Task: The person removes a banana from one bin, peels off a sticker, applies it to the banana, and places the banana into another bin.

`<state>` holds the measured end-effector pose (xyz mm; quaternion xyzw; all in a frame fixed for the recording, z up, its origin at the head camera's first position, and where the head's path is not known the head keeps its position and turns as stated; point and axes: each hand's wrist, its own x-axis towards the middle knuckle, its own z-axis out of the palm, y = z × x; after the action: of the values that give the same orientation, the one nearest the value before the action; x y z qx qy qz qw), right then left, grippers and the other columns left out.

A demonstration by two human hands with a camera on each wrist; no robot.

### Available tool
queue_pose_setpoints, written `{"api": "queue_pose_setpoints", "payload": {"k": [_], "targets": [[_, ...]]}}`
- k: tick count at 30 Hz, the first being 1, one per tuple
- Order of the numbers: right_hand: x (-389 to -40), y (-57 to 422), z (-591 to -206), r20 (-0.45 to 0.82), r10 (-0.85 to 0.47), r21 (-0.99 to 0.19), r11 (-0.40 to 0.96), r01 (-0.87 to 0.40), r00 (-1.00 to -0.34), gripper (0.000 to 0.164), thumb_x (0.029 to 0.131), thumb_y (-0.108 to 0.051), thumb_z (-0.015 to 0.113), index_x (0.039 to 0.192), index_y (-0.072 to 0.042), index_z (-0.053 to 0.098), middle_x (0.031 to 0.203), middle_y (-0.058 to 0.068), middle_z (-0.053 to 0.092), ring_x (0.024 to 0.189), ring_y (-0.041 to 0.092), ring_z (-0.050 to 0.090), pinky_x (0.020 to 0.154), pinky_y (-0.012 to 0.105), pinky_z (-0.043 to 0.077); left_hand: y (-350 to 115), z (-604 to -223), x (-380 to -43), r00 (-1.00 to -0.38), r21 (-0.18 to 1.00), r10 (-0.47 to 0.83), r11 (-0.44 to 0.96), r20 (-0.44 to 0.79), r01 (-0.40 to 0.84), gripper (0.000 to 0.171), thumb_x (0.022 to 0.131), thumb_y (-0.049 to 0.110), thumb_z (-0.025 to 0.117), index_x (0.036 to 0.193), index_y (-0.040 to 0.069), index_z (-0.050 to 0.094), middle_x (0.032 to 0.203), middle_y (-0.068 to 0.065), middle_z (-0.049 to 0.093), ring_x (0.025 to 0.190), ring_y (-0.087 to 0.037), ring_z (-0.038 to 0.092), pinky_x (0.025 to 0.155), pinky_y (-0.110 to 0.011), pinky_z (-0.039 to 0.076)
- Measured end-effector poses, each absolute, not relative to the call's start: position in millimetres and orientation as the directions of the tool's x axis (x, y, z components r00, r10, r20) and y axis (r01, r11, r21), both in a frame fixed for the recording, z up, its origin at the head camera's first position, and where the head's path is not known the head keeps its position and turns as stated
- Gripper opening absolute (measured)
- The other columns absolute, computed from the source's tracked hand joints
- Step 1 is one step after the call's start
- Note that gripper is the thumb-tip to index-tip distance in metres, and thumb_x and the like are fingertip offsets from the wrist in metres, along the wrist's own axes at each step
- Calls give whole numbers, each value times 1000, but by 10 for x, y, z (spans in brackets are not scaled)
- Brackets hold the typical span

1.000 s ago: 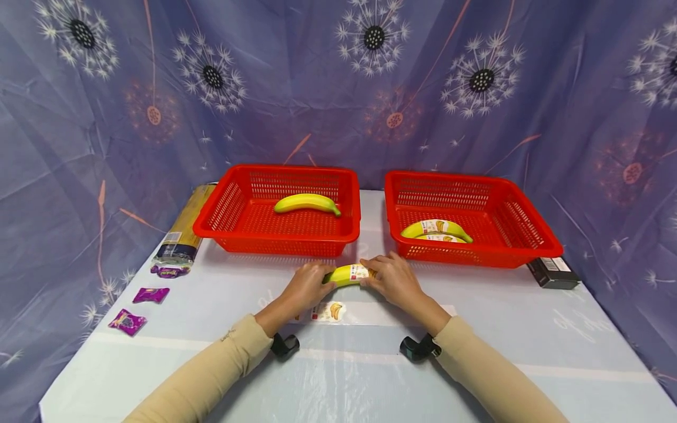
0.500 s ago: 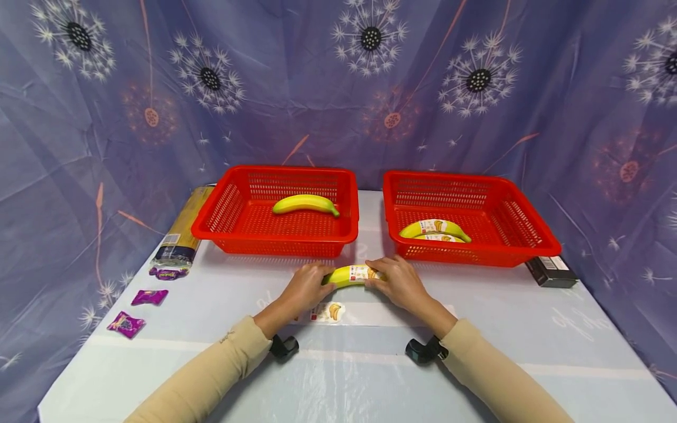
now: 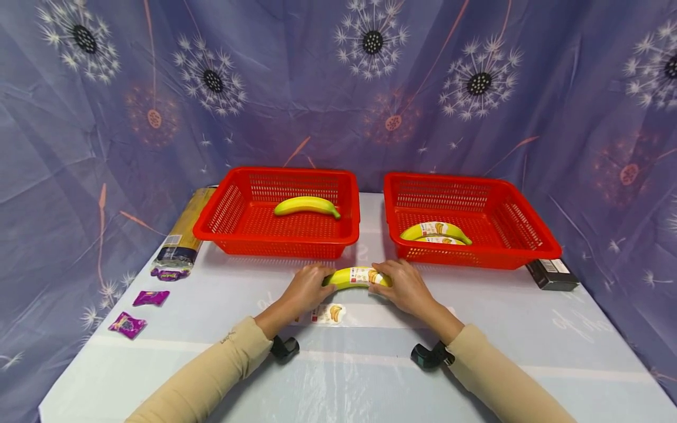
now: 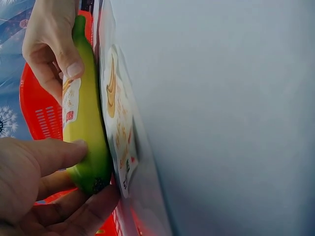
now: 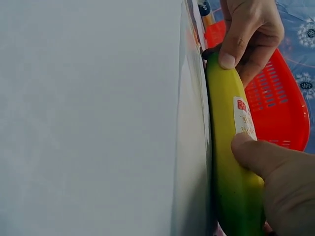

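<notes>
A yellow banana with greenish ends [image 3: 342, 277] lies across the table in front of the two baskets. A white label printed with bananas [image 3: 365, 275] is on its upper side. My left hand [image 3: 307, 288] holds the banana's left end; in the left wrist view its thumb rests on the peel, with fingers beneath the tip. At the other end my right hand [image 3: 406, 286] grips the banana, thumb near the label's edge in the right wrist view; its other fingers are mostly hidden there. Just nearer than the banana lies a backing strip [image 3: 391, 316] bearing a banana sticker [image 3: 329, 314].
One unlabelled banana [image 3: 307, 205] lies in the left red basket [image 3: 280, 239]. The right red basket [image 3: 476, 257] holds two labelled bananas [image 3: 436, 230]. Purple wrapped sweets [image 3: 127, 325] and a golden packet [image 3: 185, 232] are at left, a black box [image 3: 552, 275] at right.
My right hand has slid rightward along the banana, uncovering more of the label and the peel beyond it. My left hand stays at the left end.
</notes>
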<state>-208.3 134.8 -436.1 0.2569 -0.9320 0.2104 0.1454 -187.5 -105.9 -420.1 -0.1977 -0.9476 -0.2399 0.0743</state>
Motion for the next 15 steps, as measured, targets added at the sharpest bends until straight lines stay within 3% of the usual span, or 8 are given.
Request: {"api": "queue_pose_setpoints", "payload": {"k": [2,10,15], "targets": [[-2074,1349,-4369,393,-418,-321,772,-548,-819,50,72,-33,80,115,-10,68,102,5,70,88,22,56,75,38,45,-1057,-4202,-1869,-913,429,336,807,231,406,36,81,17,71,114,2,67,109,-14,68,102,-30,63,86,-42,50],[-2088,1349,-4383,399,-393,-358,765,-535,-829,49,72,-31,80,115,-9,68,101,7,70,91,24,59,81,42,47,-1055,-4193,-1863,-920,433,320,813,225,389,36,82,19,71,114,3,67,113,-14,68,106,-32,62,90,-45,48],[-2031,1389,-4362,284,-385,-436,764,-476,-878,60,75,-38,77,125,-11,61,114,8,66,103,27,56,91,46,43,-1059,-4201,-1860,-915,441,333,803,228,402,37,82,18,71,115,3,66,112,-15,67,106,-33,62,91,-45,48]]}}
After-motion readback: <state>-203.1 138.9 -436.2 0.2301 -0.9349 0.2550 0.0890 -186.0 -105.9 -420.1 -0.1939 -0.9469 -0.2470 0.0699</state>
